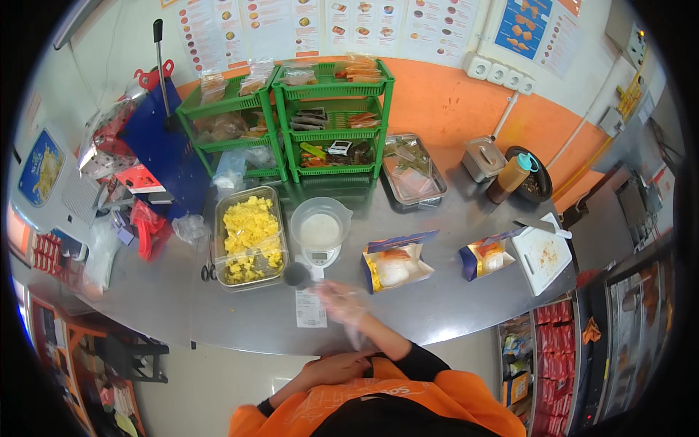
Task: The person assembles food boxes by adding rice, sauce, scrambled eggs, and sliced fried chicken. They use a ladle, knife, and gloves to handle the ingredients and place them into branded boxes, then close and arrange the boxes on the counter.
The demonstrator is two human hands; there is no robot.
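Note:
My right hand (pixel 341 301), in a clear plastic glove, is closed on the handle of a scoop with a dark round head (pixel 297 275). The scoop is slightly blurred, between a metal tray (pixel 234 282) of yellow scrambled egg (pixel 251 233) and a white digital scale (pixel 320 258). A clear plastic jug (pixel 321 224) with something white inside sits on the scale. Just below the scoop lies a paper receipt (pixel 311 309). My bare left hand (pixel 336 369) rests against my waist below the counter edge, its fingers partly hidden by my right forearm.
Two open card boxes with rice, a larger one (pixel 397 266) and a smaller one (pixel 486 256), stand to the right. Beyond are a cutting board (pixel 542 255) with a knife (pixel 542 228) and a sauce bottle (pixel 507 180). Green racks (pixel 335 92) rise behind; scissors (pixel 209 271) lie left.

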